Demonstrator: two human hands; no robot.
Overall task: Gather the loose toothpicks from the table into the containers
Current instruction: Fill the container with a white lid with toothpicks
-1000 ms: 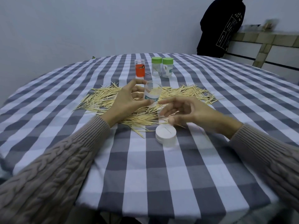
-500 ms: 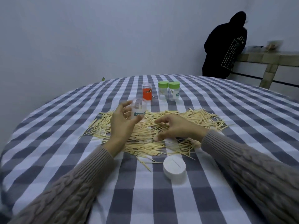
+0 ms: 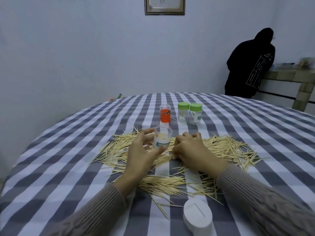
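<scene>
Your right hand [image 3: 190, 150] has dropped from the air onto the toothpick pile [image 3: 170, 160], fingers curled into the sticks. Behind the pile stand an orange-labelled jar [image 3: 165, 115] and two green-lidded jars [image 3: 189, 113]; a white lid [image 3: 197, 217] lies before it. Your left hand [image 3: 141, 154] grips the clear jar [image 3: 162, 139] over the pile.

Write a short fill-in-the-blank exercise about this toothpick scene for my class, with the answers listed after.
1. The left hand holds a clear ____.
2. The two jars at the back have ____ lids.
3. The right hand rests on the pile of ____.
4. The white lid lies nearest the camera, with one ____ on top.

Answers: container; green; toothpicks; toothpick
</scene>
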